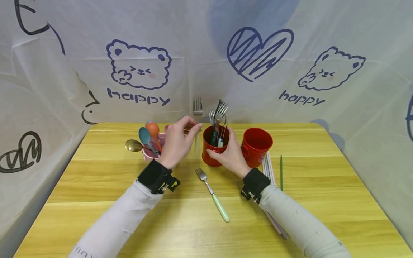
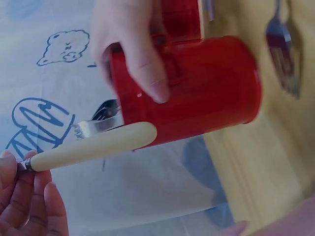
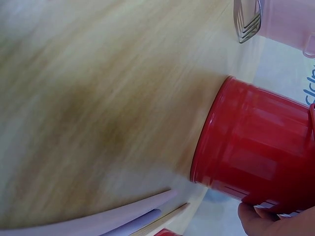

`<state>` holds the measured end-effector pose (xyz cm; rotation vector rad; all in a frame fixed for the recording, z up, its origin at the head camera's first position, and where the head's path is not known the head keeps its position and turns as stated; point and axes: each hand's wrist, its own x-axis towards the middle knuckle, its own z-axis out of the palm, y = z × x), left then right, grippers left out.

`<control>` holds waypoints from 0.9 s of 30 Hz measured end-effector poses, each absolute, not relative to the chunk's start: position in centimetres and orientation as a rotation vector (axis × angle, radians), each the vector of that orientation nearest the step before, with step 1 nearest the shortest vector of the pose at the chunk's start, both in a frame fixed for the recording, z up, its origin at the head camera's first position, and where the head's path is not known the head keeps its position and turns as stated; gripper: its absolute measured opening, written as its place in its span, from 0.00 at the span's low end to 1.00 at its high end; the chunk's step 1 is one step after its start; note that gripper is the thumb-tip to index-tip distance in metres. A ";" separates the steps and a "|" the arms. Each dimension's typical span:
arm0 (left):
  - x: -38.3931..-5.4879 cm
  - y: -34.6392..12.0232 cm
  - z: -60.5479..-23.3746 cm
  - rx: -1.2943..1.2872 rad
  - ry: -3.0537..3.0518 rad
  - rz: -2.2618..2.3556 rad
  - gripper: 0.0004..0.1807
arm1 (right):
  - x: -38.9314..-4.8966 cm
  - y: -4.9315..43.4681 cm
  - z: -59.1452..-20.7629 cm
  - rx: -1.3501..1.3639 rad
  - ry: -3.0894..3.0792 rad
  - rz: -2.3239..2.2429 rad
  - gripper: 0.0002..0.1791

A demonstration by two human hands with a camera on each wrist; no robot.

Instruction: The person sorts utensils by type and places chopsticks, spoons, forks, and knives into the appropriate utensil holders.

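My left hand pinches a fork by its neck. The fork stands upright, tines up, and its cream handle hangs just beside the red cup. Several forks stand in this cup with their tines upward. My right hand grips the cup near its rim, thumb on the near side. In the right wrist view the cup rests on the table. On the tabletop in front lies another fork with a pale green handle.
At the left, a pink cup holds several spoons. A second red cup stands right of the first. Pale chopsticks lie partly under my right forearm, with a green stick beside them. A cloth backdrop borders the wooden table.
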<state>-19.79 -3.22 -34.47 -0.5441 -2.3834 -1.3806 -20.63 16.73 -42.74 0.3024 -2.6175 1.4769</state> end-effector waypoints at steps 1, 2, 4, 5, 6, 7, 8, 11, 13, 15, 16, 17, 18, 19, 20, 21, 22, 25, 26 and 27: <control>-20.0 -3.1 -34.2 -0.541 -2.374 -1.382 0.08 | -20.6 16.7 -42.8 0.305 -2.618 1.474 0.55; -20.2 -3.0 -33.9 -0.539 -2.368 -1.388 0.08 | -20.7 16.8 -42.8 0.307 -2.618 1.472 0.55; -20.7 -2.7 -33.5 -0.547 -2.349 -1.399 0.08 | -20.7 16.8 -42.8 0.312 -2.617 1.473 0.55; -20.9 -2.5 -33.3 -0.553 -2.337 -1.406 0.08 | -20.7 16.8 -42.9 0.313 -2.617 1.471 0.55; -21.2 -2.4 -33.1 -0.557 -2.325 -1.415 0.09 | -20.7 16.8 -42.8 0.314 -2.617 1.474 0.55; -21.4 -2.3 -33.0 -0.562 -2.312 -1.426 0.09 | -20.7 16.8 -42.8 0.315 -2.616 1.475 0.55; -21.6 -2.1 -32.9 -0.564 -2.297 -1.434 0.09 | -20.8 16.8 -42.9 0.315 -2.615 1.474 0.55; -22.3 -1.6 -32.8 -0.563 -2.257 -1.450 0.09 | -20.8 16.8 -42.8 0.320 -2.611 1.477 0.55; -22.6 -1.3 -32.8 -0.559 -2.240 -1.454 0.09 | -20.8 16.8 -42.8 0.321 -2.608 1.479 0.54; -22.9 -1.0 -32.9 -0.553 -2.229 -1.455 0.10 | -20.8 16.7 -42.7 0.322 -2.607 1.479 0.54; -23.0 -0.9 -33.0 -0.551 -2.229 -1.455 0.10 | -20.8 16.7 -42.7 0.321 -2.608 1.477 0.54; -23.2 -0.8 -33.1 -0.550 -2.230 -1.455 0.09 | -20.7 16.7 -42.7 0.318 -2.609 1.472 0.54; -23.3 -0.6 -33.2 -0.552 -2.232 -1.457 0.09 | -20.7 16.7 -42.7 0.317 -2.609 1.469 0.54; -23.4 -0.5 -33.4 -0.553 -2.236 -1.456 0.09 | -20.7 16.7 -42.7 0.315 -2.610 1.465 0.54; -23.5 -0.4 -33.5 -0.553 -2.242 -1.453 0.09 | -20.7 16.6 -42.7 0.314 -2.610 1.462 0.54; -23.6 -0.4 -33.6 -0.552 -2.252 -1.448 0.09 | -20.7 16.6 -42.7 0.313 -2.611 1.460 0.54; -23.7 -0.3 -33.8 -0.551 -2.262 -1.445 0.09 | -20.7 16.6 -42.7 0.311 -2.612 1.458 0.54; -24.0 -0.1 -34.2 -0.542 -2.302 -1.435 0.10 | -20.8 16.7 -42.7 0.308 -2.616 1.457 0.54; -24.0 0.0 -34.3 -0.537 -2.322 -1.430 0.10 | -20.8 16.7 -42.7 0.307 -2.618 1.458 0.54; -24.1 0.0 -34.5 -0.533 -2.346 -1.421 0.10 | -20.8 16.7 -42.7 0.305 -2.622 1.455 0.54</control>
